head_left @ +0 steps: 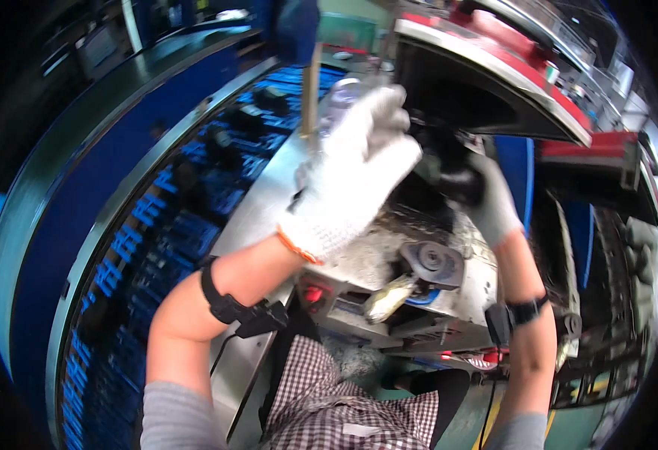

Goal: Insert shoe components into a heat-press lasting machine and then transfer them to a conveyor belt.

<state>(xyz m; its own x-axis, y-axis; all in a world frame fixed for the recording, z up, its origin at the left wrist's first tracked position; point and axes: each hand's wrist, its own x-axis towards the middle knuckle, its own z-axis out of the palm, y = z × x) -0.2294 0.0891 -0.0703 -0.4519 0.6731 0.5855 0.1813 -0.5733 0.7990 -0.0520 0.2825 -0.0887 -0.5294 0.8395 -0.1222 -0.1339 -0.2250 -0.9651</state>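
Blue slats fill a long channel on the left, its smooth dark-blue wall curved by the lens; deep shadow between the slats swallows their shapes. A red machine cover with a pale metal edge overhangs the work area, and its black underside darkens everything beneath it.

At the right hand, below that cover, sits a dark, rounded part, glossy where light catches it; its far side and full outline are lost in shadow. The right hand's fingers are mostly hidden against it, so I cannot tell whether they grip or merely touch it.

The left hand is raised with the thumb apart and the fingers loosely spread, blurred at the tips. It partly covers a clear, purplish object too smeared to identify. Both hands wear white knitted gloves, the left with an orange cuff edge.

Nearer the body, a grey lobed block with a ringed centre rests on a scuffed pale machine top, beside a crumpled yellowish bundle.
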